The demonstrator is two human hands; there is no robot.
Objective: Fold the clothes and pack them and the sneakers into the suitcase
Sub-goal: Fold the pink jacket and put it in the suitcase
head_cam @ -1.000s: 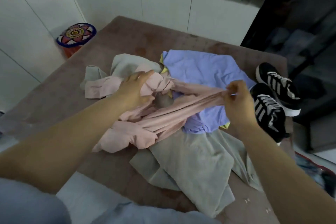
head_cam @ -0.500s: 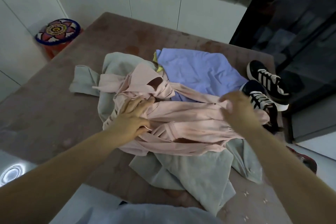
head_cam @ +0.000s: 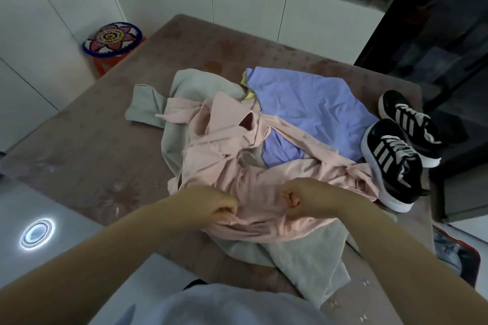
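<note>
on the table (head_cam: 87, 140), two hands grip one pink garment (head_cam: 227, 166); two sneakers (head_cam: 396, 155) beside.

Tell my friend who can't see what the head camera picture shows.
The left hand and right hand grip the near edge of a crumpled pink garment on a brown table. It lies over grey-green clothes and a purple shirt; two black sneakers with white stripes sit at the right.

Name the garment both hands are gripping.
The crumpled pale pink garment: left hand and right hand pinch its near edge. The lilac garment and grey-green garment lie unheld.
</note>
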